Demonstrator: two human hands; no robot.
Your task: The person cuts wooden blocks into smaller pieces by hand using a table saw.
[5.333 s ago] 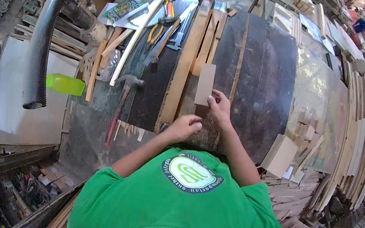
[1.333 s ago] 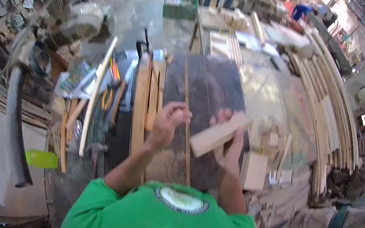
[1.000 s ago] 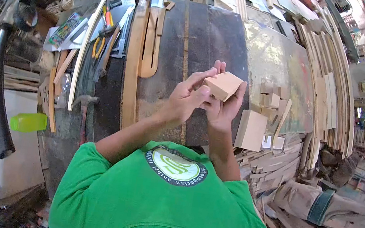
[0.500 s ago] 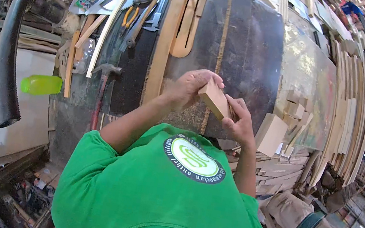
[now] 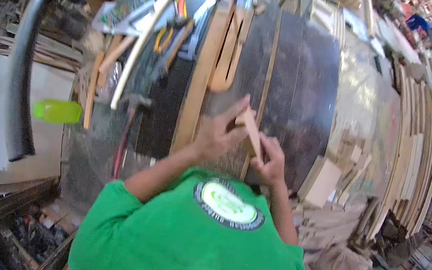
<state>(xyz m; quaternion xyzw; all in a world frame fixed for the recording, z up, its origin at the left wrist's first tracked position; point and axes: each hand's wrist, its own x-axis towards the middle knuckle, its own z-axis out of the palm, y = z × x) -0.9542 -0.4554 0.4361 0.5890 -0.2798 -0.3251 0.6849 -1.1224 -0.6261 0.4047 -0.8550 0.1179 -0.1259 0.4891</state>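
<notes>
A small pale wooden block (image 5: 250, 131) is held tilted above the dark workbench (image 5: 305, 92), in front of my green shirt. My right hand (image 5: 272, 162) is closed on its lower right end, thumb on the near side. At the upper left end, my left hand (image 5: 221, 136) has the block between its thumb and outstretched fingers; motion blurs the exact contact. Beyond my hands lies a slotted wooden piece (image 5: 223, 75), alongside a long wooden board (image 5: 200, 88).
Left of the board are a hammer (image 5: 125, 139), orange-handled pliers (image 5: 163, 39) and a long pale strip (image 5: 149, 37). A green bottle (image 5: 57, 111) and a black hose (image 5: 23, 75) are farther left. Wood blocks (image 5: 320, 181) and stacked planks (image 5: 410, 146) stand to the right.
The view has shifted, so the bench appears lower and farther right. The block has turned to show a narrower side, and my left fingers have spread and straightened around its end.
</notes>
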